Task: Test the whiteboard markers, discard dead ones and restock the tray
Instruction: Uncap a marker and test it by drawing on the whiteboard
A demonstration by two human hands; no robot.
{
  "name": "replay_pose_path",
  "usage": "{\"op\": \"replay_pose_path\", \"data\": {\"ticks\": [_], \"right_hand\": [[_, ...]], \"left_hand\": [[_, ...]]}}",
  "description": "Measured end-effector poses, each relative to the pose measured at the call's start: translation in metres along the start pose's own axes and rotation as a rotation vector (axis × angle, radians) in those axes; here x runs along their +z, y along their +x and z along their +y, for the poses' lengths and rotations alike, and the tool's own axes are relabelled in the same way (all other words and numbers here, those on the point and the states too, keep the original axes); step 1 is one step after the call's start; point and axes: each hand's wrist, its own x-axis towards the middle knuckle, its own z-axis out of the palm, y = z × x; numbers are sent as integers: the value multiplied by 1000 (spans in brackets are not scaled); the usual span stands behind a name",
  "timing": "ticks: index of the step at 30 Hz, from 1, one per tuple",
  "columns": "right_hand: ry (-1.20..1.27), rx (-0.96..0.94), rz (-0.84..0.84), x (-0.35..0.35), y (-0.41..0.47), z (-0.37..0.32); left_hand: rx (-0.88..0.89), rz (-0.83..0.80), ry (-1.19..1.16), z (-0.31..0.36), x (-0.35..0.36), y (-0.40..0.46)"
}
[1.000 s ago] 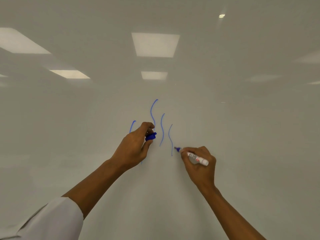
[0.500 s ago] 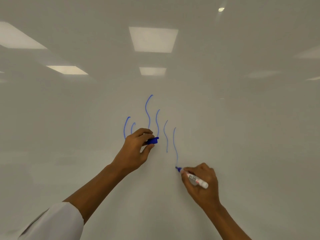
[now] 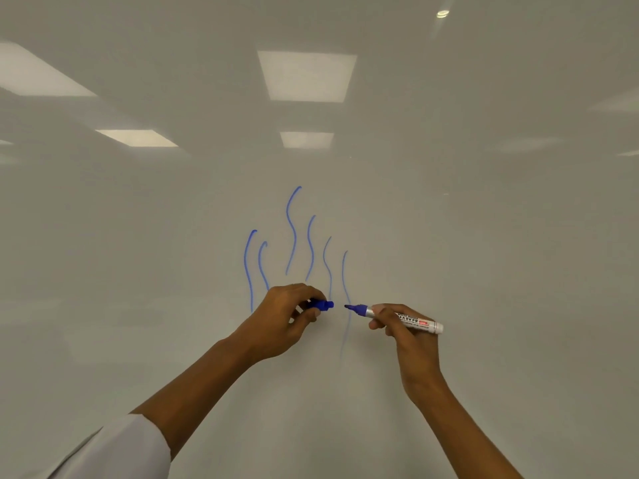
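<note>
Your right hand (image 3: 411, 335) grips the blue whiteboard marker (image 3: 397, 316), nib just short of the blue cap (image 3: 323, 304) pinched in your left hand (image 3: 283, 323). Misaligned capping inks fingers; faint last stroke (image 3: 345, 288) risks misjudging it.

White sleeve (image 3: 114, 447) (left arm only), both forearms bare.

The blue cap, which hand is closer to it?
Left. The left hand pinches the blue cap in its fingers. The right hand grips the marker to the cap's right, the marker's tip pointing at it, a small gap between.
</note>
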Motion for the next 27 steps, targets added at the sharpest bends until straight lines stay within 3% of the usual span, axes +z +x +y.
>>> {"op": "replay_pose_path", "data": {"ticks": [11,16,22,27], "right_hand": [[-94,25,-146,19,-18,9],[15,110,-202,25,-23,8],[69,93,-279,36,-23,12],[43,113,-372,48,-28,22]], "left_hand": [[24,-82,58,12,-4,-19],[77,-113,112,15,-3,-31],[53,-67,110,20,-12,-37],[-11,-139,127,13,-25,-53]]}}
